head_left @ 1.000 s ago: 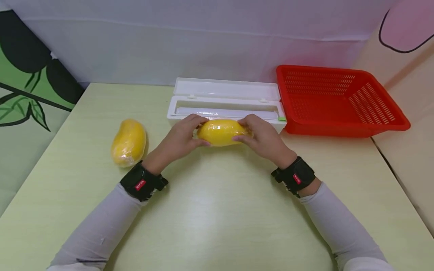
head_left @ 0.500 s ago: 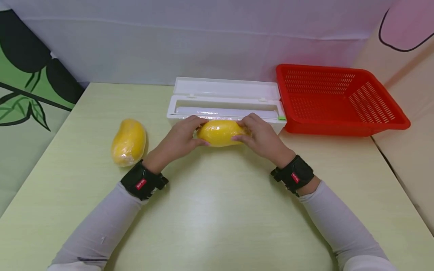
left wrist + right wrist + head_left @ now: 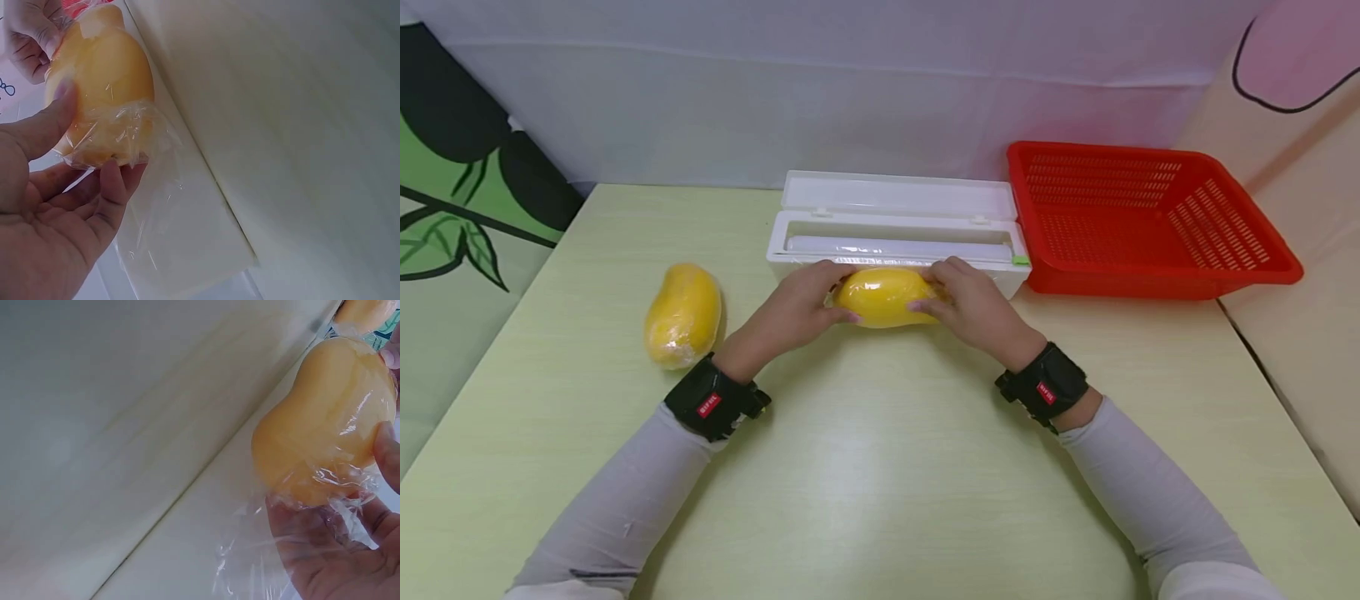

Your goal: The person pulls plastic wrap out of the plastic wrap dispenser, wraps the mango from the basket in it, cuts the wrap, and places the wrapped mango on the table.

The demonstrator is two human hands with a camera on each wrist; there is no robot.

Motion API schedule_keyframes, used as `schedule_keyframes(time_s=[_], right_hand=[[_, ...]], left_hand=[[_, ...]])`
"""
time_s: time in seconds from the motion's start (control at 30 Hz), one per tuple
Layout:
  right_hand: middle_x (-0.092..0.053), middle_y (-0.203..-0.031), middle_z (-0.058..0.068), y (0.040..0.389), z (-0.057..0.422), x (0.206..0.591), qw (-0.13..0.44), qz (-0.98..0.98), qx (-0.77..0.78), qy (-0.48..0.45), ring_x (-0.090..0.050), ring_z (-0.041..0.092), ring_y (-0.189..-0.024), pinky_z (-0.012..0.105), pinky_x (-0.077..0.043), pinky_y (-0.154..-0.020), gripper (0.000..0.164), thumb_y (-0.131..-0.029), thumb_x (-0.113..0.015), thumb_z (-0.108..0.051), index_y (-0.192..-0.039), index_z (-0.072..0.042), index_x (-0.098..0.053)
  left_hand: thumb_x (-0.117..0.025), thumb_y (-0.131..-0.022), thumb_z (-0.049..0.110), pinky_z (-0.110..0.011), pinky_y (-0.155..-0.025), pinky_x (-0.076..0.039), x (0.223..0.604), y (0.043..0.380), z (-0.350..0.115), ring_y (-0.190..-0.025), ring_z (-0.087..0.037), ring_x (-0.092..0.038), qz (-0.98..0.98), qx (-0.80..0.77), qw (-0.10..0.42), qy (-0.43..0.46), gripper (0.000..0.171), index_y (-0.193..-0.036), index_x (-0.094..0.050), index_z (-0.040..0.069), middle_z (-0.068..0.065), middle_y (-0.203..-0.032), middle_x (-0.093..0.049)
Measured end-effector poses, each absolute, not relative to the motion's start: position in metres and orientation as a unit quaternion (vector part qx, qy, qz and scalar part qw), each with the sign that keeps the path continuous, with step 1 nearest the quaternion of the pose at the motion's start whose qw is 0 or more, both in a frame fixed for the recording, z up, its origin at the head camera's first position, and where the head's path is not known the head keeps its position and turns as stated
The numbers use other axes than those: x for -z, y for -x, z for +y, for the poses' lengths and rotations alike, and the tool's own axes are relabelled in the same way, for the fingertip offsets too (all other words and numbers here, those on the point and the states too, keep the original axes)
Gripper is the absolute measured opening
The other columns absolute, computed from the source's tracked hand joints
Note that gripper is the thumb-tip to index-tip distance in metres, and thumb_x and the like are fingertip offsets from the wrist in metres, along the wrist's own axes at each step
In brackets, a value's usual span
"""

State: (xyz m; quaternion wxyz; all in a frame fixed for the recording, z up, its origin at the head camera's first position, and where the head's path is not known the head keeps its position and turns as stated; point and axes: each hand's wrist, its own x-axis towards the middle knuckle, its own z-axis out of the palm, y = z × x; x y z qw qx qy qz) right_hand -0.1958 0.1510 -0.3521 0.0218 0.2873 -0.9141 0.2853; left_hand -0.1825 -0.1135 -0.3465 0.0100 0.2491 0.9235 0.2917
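Observation:
A yellow mango (image 3: 882, 298) lies crosswise in front of the white cling film dispenser (image 3: 777, 242). My left hand (image 3: 793, 308) grips its left end and my right hand (image 3: 976, 310) its right end, with thumbs on the near side. Clear cling film (image 3: 134, 122) covers the mango in the left wrist view, bunched at the end by the fingers. Loose film (image 3: 250, 562) also trails past the right hand's fingers in the right wrist view. The dispenser's lid (image 3: 898, 196) stands raised, and a film roll (image 3: 898, 247) shows inside. Some fingertips are hidden behind the mango.
A second film-wrapped mango (image 3: 683, 317) rests on the pale table (image 3: 850, 467), left of my left hand. A red plastic basket (image 3: 1157, 283) stands at the back right, against the dispenser's right end. A cloth wall (image 3: 700, 117) rises behind the table's far edge.
Both hands and the mango between them have come very slightly nearer. The right hand has edged left along the mango. The second mango, dispenser and basket stay put.

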Motion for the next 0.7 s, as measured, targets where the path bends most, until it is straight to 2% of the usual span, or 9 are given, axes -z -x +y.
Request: schedule_keyframes(time_s=[0.23,0.37,0.7], right_hand=[[-0.06,-0.101,0.009,0.1979,0.1489,0.3518,0.0,-0.922,-0.266,-0.28,-0.052,0.024,-0.091,0.036,-0.047,-0.079,0.045,-0.09,-0.074,-0.032,-0.123,-0.003,-0.063],[-0.059,-0.097,0.009,0.1989,0.1475,0.3518,-0.009,-0.927,-0.256,-0.274,-0.051,0.024,-0.089,0.036,-0.045,-0.076,0.043,-0.091,-0.073,-0.032,-0.121,-0.003,-0.063],[-0.058,-0.093,0.007,0.2016,0.1447,0.3539,-0.029,-0.939,-0.226,-0.258,-0.052,0.024,-0.088,0.035,-0.044,-0.077,0.046,-0.093,-0.07,-0.037,-0.124,-0.004,-0.063]], left_hand=[[-0.081,-0.085,0.017,-0.043,-0.097,-0.046,0.348,0.1849,-0.1139,-0.109,-0.03,-0.058,0.923,-0.297,0.024,-0.244,0.059,-0.134,-0.054,0.0,-0.015,-0.123,-0.063],[-0.08,-0.086,0.016,-0.043,-0.096,-0.048,0.3484,0.1855,-0.1133,-0.108,-0.03,-0.059,0.921,-0.309,0.037,-0.233,0.054,-0.131,-0.054,-0.001,-0.015,-0.12,-0.063],[-0.078,-0.087,0.016,-0.044,-0.099,-0.045,0.347,0.1833,-0.1113,-0.111,-0.031,-0.057,0.926,-0.299,0.043,-0.228,0.051,-0.13,-0.057,-0.001,-0.016,-0.122,-0.063]])
